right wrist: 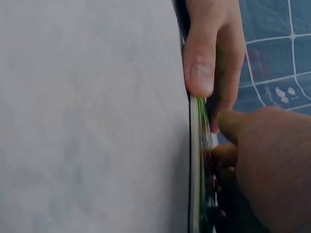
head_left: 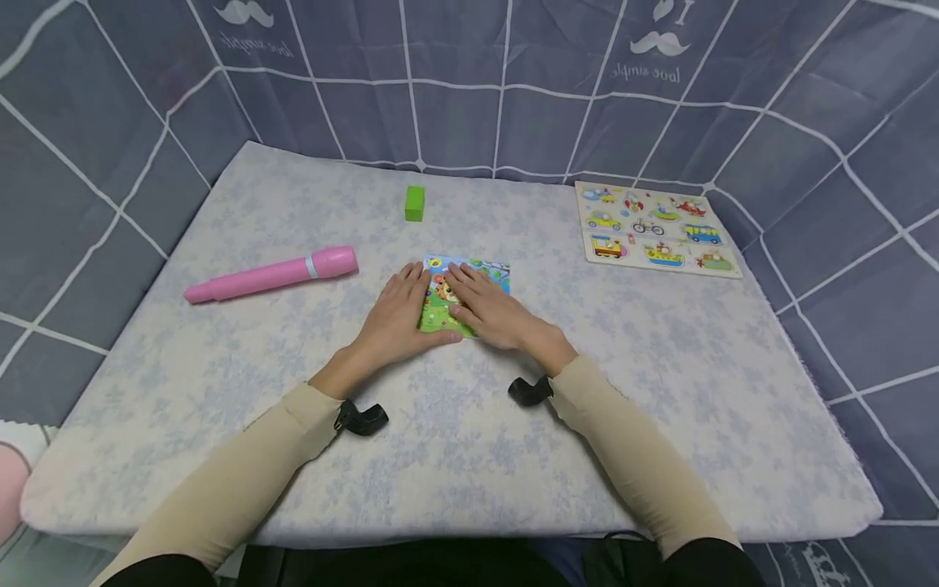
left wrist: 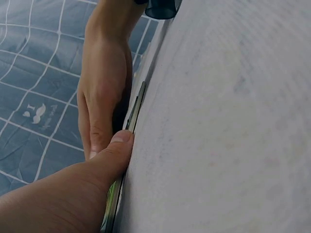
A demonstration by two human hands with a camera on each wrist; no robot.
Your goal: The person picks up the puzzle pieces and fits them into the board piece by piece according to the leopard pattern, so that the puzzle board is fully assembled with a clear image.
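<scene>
A small, brightly coloured cartoon picture board [head_left: 438, 318] lies flat near the middle of the table, partly covered by both hands. My left hand [head_left: 396, 318] rests along its left side with straight fingers, the thumb stretched along the near edge. Across the picture's upper right part lies my right hand [head_left: 499, 314], fingers extended and touching its face. The left wrist view shows the left thumb [left wrist: 116, 150] against the board's edge. Seen edge-on in the right wrist view, the board [right wrist: 195, 145] is thin with a pale side; whether it has pages I cannot tell.
A pink marker-shaped stick [head_left: 271, 277] lies to the left. Beyond the picture stands a green block [head_left: 414, 204]. At the back right is a wooden vehicle puzzle board [head_left: 656, 228]. Gridded grey curtains [head_left: 462, 122] enclose the table's far side and flanks.
</scene>
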